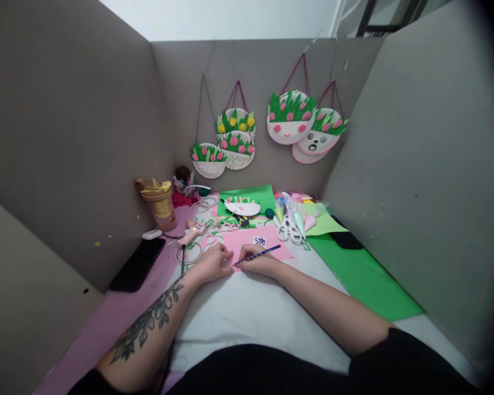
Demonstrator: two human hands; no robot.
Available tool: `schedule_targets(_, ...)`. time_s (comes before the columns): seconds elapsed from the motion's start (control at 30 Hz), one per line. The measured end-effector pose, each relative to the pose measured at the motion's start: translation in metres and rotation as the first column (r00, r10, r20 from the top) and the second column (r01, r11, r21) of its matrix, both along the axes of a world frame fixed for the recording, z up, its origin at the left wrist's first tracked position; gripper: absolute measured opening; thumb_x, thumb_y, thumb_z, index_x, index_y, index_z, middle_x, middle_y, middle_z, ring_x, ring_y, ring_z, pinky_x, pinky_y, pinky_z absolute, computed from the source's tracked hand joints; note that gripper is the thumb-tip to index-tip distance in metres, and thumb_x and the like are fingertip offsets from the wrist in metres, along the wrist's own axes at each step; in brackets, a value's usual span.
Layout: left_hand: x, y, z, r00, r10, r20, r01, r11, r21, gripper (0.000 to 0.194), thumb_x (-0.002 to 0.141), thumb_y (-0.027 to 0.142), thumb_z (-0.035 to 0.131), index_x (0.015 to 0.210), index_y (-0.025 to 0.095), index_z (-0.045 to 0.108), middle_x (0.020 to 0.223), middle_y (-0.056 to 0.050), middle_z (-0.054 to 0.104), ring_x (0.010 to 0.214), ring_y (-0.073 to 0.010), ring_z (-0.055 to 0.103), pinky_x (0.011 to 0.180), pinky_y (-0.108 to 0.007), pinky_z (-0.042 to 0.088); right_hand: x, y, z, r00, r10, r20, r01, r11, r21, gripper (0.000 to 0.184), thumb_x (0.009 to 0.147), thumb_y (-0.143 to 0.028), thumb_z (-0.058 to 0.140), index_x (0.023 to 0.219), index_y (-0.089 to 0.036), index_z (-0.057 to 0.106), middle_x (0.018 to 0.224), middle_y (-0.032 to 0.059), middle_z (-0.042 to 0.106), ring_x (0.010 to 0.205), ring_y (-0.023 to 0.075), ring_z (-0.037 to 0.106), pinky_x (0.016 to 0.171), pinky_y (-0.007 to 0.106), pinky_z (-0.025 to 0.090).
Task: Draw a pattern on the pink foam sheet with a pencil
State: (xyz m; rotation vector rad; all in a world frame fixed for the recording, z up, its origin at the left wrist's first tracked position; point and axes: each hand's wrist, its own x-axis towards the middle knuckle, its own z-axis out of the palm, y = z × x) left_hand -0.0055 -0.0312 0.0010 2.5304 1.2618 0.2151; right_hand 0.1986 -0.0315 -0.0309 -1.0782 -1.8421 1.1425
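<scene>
A dark patterned pencil (265, 252) is gripped in my right hand (257, 260), its tip down near the front edge of a sheet of pink paper (241, 240). My left hand (214, 264) rests on the left part of that sheet, thumb and fingers bent and holding it against the table. Between the hands shows a small strip of pink. Just behind my right hand, a small white card with a dark printed character (259, 241) lies on the pink sheet. White-handled scissors (288, 229) lie to the right, beyond the sheet.
Green sheets (366, 274) lie right. A cup (158, 203) and black phone (138, 266) are at left. A pink glue gun (191, 233), paper scraps, a plate craft (242, 208) and bagged items (298, 214) crowd the back. Plate crafts (291, 118) hang on the partition.
</scene>
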Motion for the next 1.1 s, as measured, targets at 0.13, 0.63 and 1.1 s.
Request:
schedule_targets(0.13,-0.0001,-0.0004,-0.0008,1.000,-0.003,-0.001,0.003,1.000,0.004,0.041,0.077,0.045,0.057,0.112,0.024,0.064,0.112,-0.008,0.053,0.099,-0.0242,0.055,0.085,-0.031,0.042,-0.0007,-0.0001,0.0003,1.000,-0.005,0.010,0.005,1.000,0.007,0.007,0.065,-0.021,0.068,0.066,-0.018,0.061,0.062,-0.0018,0.061,0.055,0.0113,0.051,0.051,0.022,0.036)
schedule_targets(0.63,-0.0010,0.0024,-0.0031,1.000,-0.015,0.022,0.015,1.000,0.003,0.039,0.076,0.042,0.058,0.109,0.023,0.064,0.111,-0.008,0.053,0.098,-0.0239,0.056,0.087,-0.031,0.043,-0.0004,-0.0006,0.0041,0.999,-0.014,0.037,0.014,1.000,0.010,0.007,0.066,-0.020,0.067,0.068,-0.017,0.062,0.065,-0.0016,0.062,0.058,0.0108,0.051,0.053,0.021,0.037)
schedule_targets(1.1,-0.0012,0.0020,-0.0023,1.000,-0.018,0.012,0.018,1.000,0.006,0.038,0.076,0.040,0.059,0.110,0.024,0.063,0.110,-0.008,0.053,0.098,-0.0232,0.055,0.088,-0.031,0.042,-0.0015,-0.0008,0.0052,0.999,-0.028,0.034,0.028,0.999,0.018,0.007,0.067,-0.021,0.067,0.068,-0.017,0.061,0.064,-0.0018,0.061,0.058,0.0106,0.051,0.053,0.021,0.037)
